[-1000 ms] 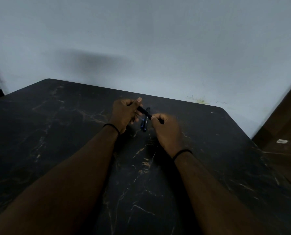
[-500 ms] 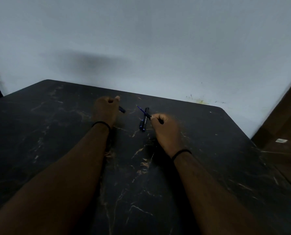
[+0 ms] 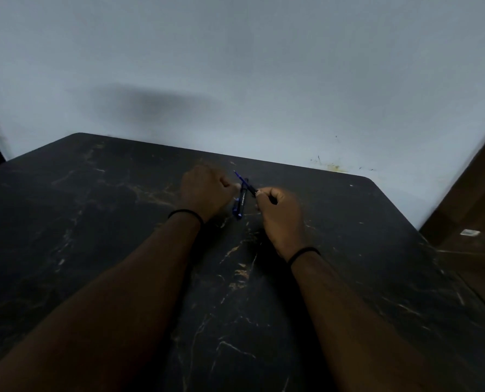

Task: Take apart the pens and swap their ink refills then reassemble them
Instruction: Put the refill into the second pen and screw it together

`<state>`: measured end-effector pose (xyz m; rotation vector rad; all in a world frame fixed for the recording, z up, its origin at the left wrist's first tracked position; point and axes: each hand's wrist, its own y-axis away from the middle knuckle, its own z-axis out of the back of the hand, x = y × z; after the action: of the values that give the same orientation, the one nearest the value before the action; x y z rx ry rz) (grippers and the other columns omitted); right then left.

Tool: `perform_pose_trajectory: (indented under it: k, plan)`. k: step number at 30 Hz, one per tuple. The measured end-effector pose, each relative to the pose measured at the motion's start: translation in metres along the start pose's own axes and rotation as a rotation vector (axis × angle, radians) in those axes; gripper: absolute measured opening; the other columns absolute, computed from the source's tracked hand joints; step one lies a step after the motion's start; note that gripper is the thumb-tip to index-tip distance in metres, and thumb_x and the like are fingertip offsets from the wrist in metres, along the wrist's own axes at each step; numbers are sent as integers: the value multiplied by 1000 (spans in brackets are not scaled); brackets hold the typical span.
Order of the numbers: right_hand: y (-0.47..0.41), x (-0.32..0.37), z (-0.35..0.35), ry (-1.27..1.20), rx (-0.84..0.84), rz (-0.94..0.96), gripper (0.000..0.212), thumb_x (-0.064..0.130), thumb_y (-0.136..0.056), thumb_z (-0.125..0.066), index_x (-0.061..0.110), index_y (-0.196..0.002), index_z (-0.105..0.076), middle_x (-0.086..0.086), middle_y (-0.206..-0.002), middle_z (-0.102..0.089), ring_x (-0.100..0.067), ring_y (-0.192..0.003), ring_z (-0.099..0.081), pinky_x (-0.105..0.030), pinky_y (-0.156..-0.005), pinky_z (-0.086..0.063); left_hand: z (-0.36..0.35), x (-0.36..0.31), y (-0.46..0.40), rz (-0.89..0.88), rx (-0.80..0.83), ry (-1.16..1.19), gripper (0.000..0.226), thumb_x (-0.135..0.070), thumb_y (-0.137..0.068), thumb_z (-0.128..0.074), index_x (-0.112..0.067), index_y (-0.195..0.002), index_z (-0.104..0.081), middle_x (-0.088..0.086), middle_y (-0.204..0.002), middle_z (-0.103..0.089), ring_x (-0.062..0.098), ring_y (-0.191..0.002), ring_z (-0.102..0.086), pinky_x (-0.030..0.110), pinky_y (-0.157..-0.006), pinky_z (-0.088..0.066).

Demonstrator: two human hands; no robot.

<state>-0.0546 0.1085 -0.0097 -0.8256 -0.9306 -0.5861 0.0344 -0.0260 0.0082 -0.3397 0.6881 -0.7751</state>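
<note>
- Blue ink refill: thin rod sticking up and away from the black pen section pinched in the right hand, its tip pointing toward the wall, crossing above the pen lying on the desk.
- Black pen section: short dark piece, held at a slant between thumb and forefinger of the right hand; its lower end is hidden in the fist.
- Blue-and-black pen: lies on the desk between the two hands, long axis running roughly toward and away from the person, near end blue.
- Right hand: fingers curled, pinching the black pen section near its front; black band at the wrist.
- Left hand: fingers curled inward, knuckles up, fingertips just beside the lying pen; whether it holds a small part cannot be told; black band at the wrist.
- Desk: black marble-pattern top with pale tan veins, rounded far corners; both forearms extend over it.
- Wall: pale grey-blue, with a yellowish stain low at the right.
- Floor: brown, at the right edge, with a small white scrap on it.
</note>
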Motion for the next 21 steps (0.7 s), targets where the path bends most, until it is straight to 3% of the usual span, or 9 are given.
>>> perform_pose_trajectory:
  k: [4, 10, 13, 16, 21]
  plan:
    - [0, 1, 0, -16, -19, -3, 25, 23, -94, -57, 9, -76, -67, -13, -73, -67, -8, -58, -48, -27, -56, -39, -4, 5, 0, -36, 122, -28, 47, -57, -78, -70, -12, -63, -70, 0, -62, -69, 15, -60, -64, 32, -65, -55]
    - [0, 1, 0, -33, -26, -18, 20, 25, -94, -57, 20, -77, -68, 3, -72, -65, -8, -64, -54, -28, -63, -45, 2, 13, -3, 41, 157, -90, 29, -51, -75, -73, -24, -67, -71, -7, -75, -72, 15, -81, -67, 35, -86, -51]
    - [0, 1, 1, -40, -29, -6, 21, 23, -94, -57, 17, -76, -68, 3, -69, -62, -7, -61, -51, -26, -61, -42, 3, 15, -4, 55, 152, -120, 39, -52, -82, -65, -17, -65, -68, 0, -76, -70, 22, -82, -66, 35, -84, -51]
    - [1, 2, 1, -43, -20, -14, 24, 24, -94, -57, 24, -71, -64, 4, -67, -62, -6, -59, -51, -25, -58, -42, 3, 11, -5, 49, 188, -218, 55, -67, -79, -60, -16, -58, -58, 3, -72, -65, 23, -79, -62, 36, -83, -49]
    - [0, 1, 1, -29, -23, -8, 22, 24, -94, -57, 24, -74, -66, 5, -68, -63, -6, -59, -52, -26, -59, -43, 3, 9, -8, 51, 248, -323, 48, -67, -74, -64, -20, -70, -56, 5, -91, -68, 26, -94, -63, 37, -88, -47]
